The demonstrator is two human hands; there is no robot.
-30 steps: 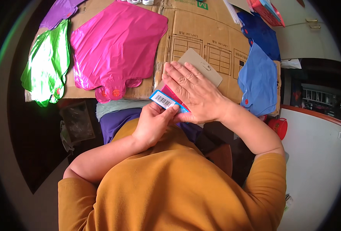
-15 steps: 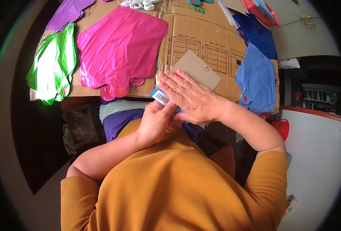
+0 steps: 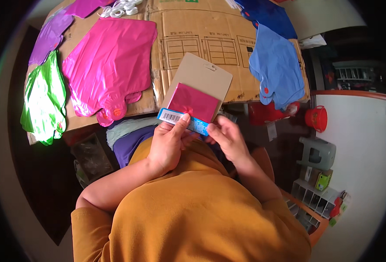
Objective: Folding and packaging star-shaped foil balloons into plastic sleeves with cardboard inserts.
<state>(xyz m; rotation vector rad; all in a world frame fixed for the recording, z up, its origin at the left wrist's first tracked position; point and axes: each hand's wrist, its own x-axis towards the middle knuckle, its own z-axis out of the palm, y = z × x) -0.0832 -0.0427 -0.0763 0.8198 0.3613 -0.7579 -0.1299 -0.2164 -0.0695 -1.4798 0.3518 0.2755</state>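
In front of my waist, at the near edge of the cardboard, I hold a beige backing card (image 3: 196, 70) with a hanging slot at its top. A folded magenta foil balloon (image 3: 194, 99) lies flat against it. Across the card's lower end runs a blue label strip (image 3: 170, 115) with a barcode. My left hand (image 3: 167, 142) pinches this end, thumb on top over the strip and the foil's lower edge, fingers beneath. My right hand (image 3: 228, 139) has its thumb at the strip's right end; its other fingers are curled behind the card and partly hidden.
Flat foil balloons lie on the cardboard sheet (image 3: 175, 61): a large magenta one (image 3: 114, 61), green (image 3: 44, 100), purple (image 3: 49, 37), light blue (image 3: 276, 65) and dark blue (image 3: 271, 17). White ribbon coils (image 3: 119, 8) sit at the back. Right of me are a red bucket (image 3: 316, 119) and grey stool (image 3: 317, 153).
My right hand has moved off the foil, down and right to the strip's end, uncovering the folded balloon. The view has shifted, so the tabletop things appear further left and higher.
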